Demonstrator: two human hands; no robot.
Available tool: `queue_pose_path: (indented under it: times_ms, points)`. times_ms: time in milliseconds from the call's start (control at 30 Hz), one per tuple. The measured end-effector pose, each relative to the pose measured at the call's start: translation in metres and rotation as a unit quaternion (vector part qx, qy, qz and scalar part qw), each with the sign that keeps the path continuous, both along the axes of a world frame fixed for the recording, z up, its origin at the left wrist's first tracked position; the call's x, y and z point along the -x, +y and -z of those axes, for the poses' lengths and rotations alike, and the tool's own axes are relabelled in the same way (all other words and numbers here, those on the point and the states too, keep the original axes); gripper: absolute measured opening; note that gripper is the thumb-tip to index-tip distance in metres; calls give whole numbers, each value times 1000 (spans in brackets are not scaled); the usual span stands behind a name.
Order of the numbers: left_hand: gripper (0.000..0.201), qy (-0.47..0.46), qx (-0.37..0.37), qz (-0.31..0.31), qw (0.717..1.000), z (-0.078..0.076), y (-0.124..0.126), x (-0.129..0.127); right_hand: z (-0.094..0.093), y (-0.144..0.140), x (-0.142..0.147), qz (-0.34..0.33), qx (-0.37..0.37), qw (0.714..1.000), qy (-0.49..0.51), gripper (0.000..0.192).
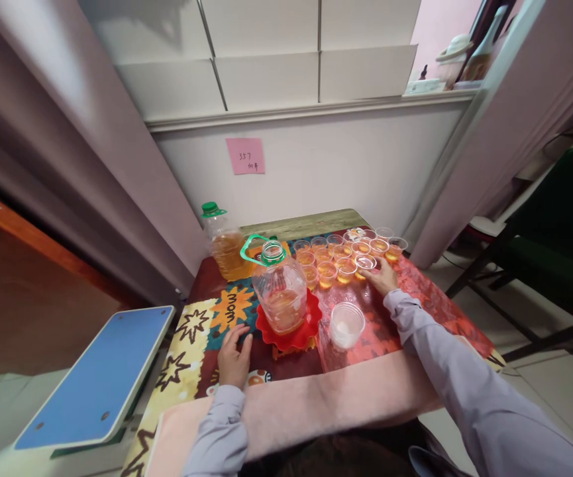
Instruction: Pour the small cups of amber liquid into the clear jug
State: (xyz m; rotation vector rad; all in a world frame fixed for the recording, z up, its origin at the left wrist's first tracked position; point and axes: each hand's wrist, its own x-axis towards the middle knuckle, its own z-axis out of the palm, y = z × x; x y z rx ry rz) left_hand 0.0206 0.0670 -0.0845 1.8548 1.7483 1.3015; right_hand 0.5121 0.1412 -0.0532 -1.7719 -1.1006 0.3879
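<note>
My right hand has its fingers closed at the side of a clear plastic cup of amber liquid, at the near right of rows of similar filled cups. On the table's near left, my left hand lies with fingers loosely apart and nothing in it. Beside it a large clear jug, uncapped, with a green handle and some amber liquid low inside, stands in a red scalloped dish. A stack of clear plastic cups stands to the dish's right.
Behind on the left is a second jug with a green cap and amber liquid. A pink towel lies along the near table edge. A blue board stands left, a dark chair right. A pink note is on the wall.
</note>
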Motion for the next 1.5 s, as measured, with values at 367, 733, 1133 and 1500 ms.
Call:
queue_pose_path:
  times_ms: [367, 733, 1133, 1500]
  points:
    - [30, -7, -1, 1, 1000, 3, 1, 1, -6, -9, 4, 19, -52, 997, 61, 73]
    - [29, -16, 2, 3, 1000, 0, -5, -3, -118, -40, 38, -156, -151, 961, 172, 67]
    - [27, -37, -1, 1, 999, 1, -8, -5, -243, -49, 148, -365, -132, 904, 179, 56]
    - [26, -59, 1, 5, 998, 4, -8, -5, -256, -39, 169, -435, -106, 885, 130, 58]
